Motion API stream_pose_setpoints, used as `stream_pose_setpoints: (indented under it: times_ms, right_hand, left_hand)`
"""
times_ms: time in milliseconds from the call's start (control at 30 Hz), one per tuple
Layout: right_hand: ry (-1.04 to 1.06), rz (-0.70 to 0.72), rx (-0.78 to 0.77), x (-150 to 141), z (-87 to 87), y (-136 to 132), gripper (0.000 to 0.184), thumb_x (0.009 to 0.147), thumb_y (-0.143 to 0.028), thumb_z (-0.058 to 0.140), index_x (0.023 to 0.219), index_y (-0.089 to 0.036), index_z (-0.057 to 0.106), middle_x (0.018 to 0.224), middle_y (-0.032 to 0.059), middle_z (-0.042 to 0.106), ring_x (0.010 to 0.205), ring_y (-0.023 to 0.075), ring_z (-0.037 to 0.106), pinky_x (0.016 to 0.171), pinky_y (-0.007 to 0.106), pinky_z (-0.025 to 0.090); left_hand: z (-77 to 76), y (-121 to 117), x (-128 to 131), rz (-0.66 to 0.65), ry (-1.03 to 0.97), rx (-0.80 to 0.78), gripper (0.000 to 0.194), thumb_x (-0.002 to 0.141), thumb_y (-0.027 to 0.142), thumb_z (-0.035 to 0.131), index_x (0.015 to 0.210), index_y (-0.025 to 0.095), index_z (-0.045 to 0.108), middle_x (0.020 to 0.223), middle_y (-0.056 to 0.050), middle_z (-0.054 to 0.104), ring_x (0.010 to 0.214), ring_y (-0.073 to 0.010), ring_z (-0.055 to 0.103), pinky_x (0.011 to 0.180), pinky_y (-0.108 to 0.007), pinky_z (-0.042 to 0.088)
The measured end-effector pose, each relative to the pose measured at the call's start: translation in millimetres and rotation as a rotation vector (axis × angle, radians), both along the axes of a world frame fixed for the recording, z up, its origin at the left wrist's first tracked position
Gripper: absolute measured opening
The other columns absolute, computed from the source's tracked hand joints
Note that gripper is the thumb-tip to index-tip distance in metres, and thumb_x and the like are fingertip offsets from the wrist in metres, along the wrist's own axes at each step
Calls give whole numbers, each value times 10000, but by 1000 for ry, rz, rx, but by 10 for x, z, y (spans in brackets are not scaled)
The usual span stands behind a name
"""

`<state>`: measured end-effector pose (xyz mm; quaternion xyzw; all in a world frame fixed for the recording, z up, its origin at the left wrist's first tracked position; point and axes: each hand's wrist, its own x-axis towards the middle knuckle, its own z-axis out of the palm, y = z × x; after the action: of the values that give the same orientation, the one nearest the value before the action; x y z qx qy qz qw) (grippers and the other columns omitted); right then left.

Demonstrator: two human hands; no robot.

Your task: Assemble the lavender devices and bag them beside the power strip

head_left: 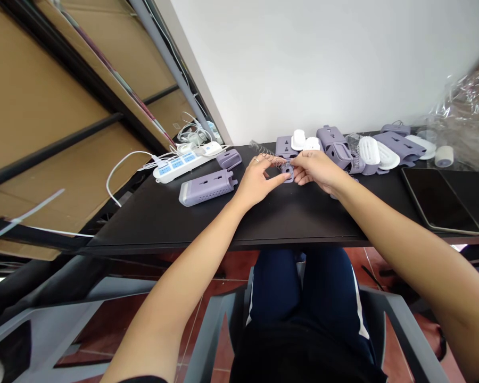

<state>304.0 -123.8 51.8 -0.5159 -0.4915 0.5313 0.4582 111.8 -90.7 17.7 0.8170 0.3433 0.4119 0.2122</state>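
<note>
Left hand (259,181), right hand (315,170) — both on a lilac plastic part (287,172)

Lavender plastic casings (207,188), white plastic caps (369,150); blue-socketed white power strip (179,166); black tabletop (287,213).

Navy track trousers (299,287) with a white side stripe (360,308), black top (287,356), thin finger ring (256,159)
</note>
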Motion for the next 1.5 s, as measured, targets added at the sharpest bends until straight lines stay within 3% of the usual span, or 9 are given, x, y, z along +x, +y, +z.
stream_pose_setpoints:
  times_ms: [267, 500, 700, 1067, 1233, 1500]
  right_hand:
    - [-115, 51, -61, 53, 33, -10, 259, 896, -117, 685, 663, -172, 588, 502, 10, 626, 410, 100, 578, 394, 170, 485]
    - [-97, 178, -144, 170, 21, 24, 178, 840, -129, 715, 673, -154, 658, 514, 33, 646, 435, 120, 611, 394, 175, 485]
    - [-99, 207, -224, 181, 40, 31, 201, 832, -112, 676, 635, -144, 657, 514, 63, 660, 402, 119, 583, 382, 184, 482]
    - [-119, 92, -78, 126, 52, -16, 224, 864, -149, 731, 675, -168, 612, 539, 45, 661, 443, 132, 617, 418, 205, 513]
    - [-163, 57, -43, 88, 33, -4, 243, 897, -131, 685, 673, -173, 600, 536, 38, 660, 432, 125, 605, 406, 202, 505]
    - [-215, 100, -68, 104, 63, -33, 269, 885, -108, 675, 638, -174, 591, 526, 43, 657, 438, 124, 610, 402, 191, 501]
  left_hand:
    - [30, -19, -15, -88, 69, -34, 310, 827, 359, 798, 1106, 225, 798, 1113, -76, 735, 1090, -236, 613, 812, -315, 486]
    - [83, -66, -39, -204, 100, -104, 332, 819, 380, 797, 1112, 224, 801, 1140, -80, 744, 1112, -241, 640, 879, -337, 495]
    - [140, -77, -64, -284, 132, -181, 368, 824, 412, 787, 1143, 228, 799, 1204, -73, 743, 1111, -237, 659, 898, -337, 487]
    - [57, -59, -48, -150, 112, -74, 426, 837, 345, 787, 1245, 250, 706, 1267, -71, 682, 1146, -246, 625, 880, -337, 481]
    - [11, -65, -20, -22, 142, 58, 328, 828, 340, 822, 1120, 230, 723, 1185, -71, 680, 1117, -248, 615, 976, -376, 487]
    - [28, -53, -36, -121, 173, 9, 271, 853, 331, 795, 1107, 239, 771, 1157, -65, 723, 1095, -236, 653, 985, -372, 499]
